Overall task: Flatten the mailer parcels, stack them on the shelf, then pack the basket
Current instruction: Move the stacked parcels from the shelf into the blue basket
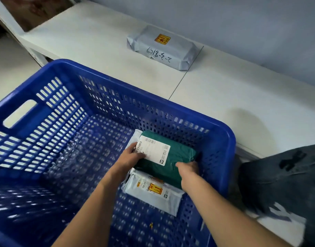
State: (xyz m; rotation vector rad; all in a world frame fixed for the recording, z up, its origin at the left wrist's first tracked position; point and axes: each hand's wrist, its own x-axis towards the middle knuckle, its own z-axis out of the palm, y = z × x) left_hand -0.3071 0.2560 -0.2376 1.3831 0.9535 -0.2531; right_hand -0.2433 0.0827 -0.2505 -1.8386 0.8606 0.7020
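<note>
I see the big blue basket (222, 129) on the left, filling most of my view. Its walls are full of little holes, and there is a handle slot on the left wall. Down inside it, near the right wall, my left hand (130, 154) has its grip closed on the left edge of a green parcel (172, 164), with the fingers on its white label (154, 150). A white parcel (137, 135) peeks out from under the green one at the far side. Another white parcel (153, 191) with an orange sticker lies flat on the basket floor, just under the near end of the green one. My right hand (187, 171) presses on the near right side of the green parcel; its fingers are hidden, so I cannot tell if that grip is closed. Farther back on the white shelf (242, 90) lies a grey parcel (163, 48) with black writing. At the far right lies some dark cloth (285, 177).
</note>
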